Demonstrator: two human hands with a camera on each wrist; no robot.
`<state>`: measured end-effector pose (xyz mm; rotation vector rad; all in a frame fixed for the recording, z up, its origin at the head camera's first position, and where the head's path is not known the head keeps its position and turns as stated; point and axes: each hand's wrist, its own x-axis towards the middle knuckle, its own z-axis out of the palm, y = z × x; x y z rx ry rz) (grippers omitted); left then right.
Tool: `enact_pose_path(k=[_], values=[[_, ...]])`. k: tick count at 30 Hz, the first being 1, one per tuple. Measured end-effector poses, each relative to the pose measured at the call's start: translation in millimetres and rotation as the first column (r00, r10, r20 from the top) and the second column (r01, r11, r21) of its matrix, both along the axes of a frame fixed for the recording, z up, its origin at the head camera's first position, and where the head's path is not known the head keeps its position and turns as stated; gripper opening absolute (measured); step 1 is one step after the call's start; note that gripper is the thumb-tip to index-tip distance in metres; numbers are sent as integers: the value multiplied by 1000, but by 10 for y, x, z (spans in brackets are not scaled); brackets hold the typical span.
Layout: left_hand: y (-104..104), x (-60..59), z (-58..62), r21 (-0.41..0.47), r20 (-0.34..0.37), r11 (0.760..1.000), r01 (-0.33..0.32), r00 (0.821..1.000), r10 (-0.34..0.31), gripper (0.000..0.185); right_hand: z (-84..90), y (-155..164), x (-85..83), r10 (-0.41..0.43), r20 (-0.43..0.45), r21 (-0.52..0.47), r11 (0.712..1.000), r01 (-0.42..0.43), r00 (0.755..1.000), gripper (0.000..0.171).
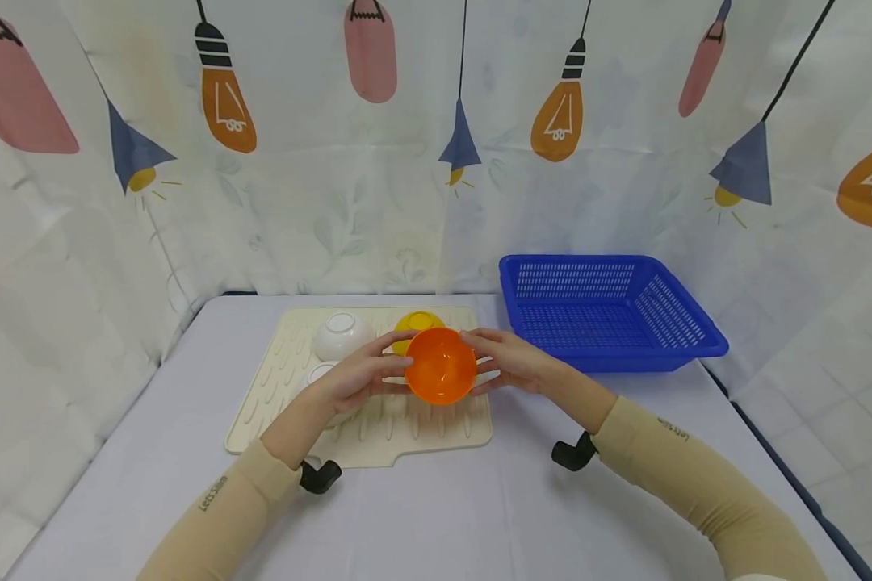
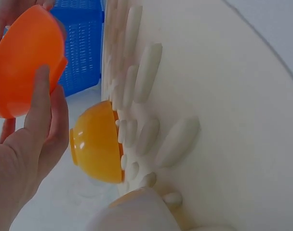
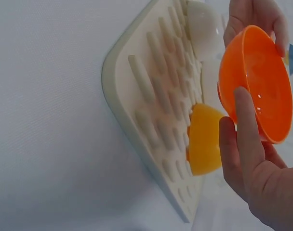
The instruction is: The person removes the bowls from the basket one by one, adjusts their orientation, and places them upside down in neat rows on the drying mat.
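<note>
Both hands are up over the ridged cream silicone drying mat, and between them sits a round orange plastic bowl, lifted clear of the mat and tipped so its open mouth faces the head camera. The left hand cups the bowl's nine o'clock side, fingers curled along the rim; the right hand holds the three o'clock side, thumb laid against the outer wall in the right wrist view. A two-handed hold, firm on the bowl.

Room to move: the pale lavender table lies open at six o'clock, all the way to its near edge. At nine o'clock, bare table runs from the mat's left edge to the curtain. At two o'clock the blue perforated plastic basket sits near the mat's right edge, with a strip of table between them, and its far rim stands close to the lamp-printed curtain.

Containers now. The basket holds nothing that shows. The orange bowl's inside looks bare too. On the mat, a yellow plastic bowl lies upside down at twelve o'clock, just behind the orange one. A white bowl rests upside down at eleven o'clock, and a second white bowl peeks out, mostly hidden behind the left hand.
</note>
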<state>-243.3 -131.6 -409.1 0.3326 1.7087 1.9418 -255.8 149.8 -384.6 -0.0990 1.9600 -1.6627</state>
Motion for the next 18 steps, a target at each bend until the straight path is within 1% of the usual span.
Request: enact_pose_path(k=[3, 6, 10, 12, 14, 18], values=[[-13, -6, 5, -19, -49, 1000, -11, 999, 10, 53, 3, 7, -5, 2, 0, -5, 1000, -2, 1000, 68], [-29, -1, 11, -60, -89, 998, -29, 996, 24, 56, 3, 9, -15, 5, 11, -20, 1000, -5, 1000, 71], [-52, 15, 21, -136, -162, 990, -31, 987, 8, 60, -10, 11, -23, 22, 35, -46, 999, -20, 999, 70], [-66, 20, 20, -174, -215, 984, -28, 977, -10, 60, -17, 14, -19, 27, 52, -61, 998, -24, 998, 71], [-77, 27, 18, -202, -272, 979, -27, 962, -29, 59, -21, 18, -13, 29, 68, -74, 997, -24, 997, 72], [-85, 51, 19, -212, -380, 977, -10, 922, -73, 57, -22, 23, 2, 25, 98, -85, 996, -17, 995, 79]])
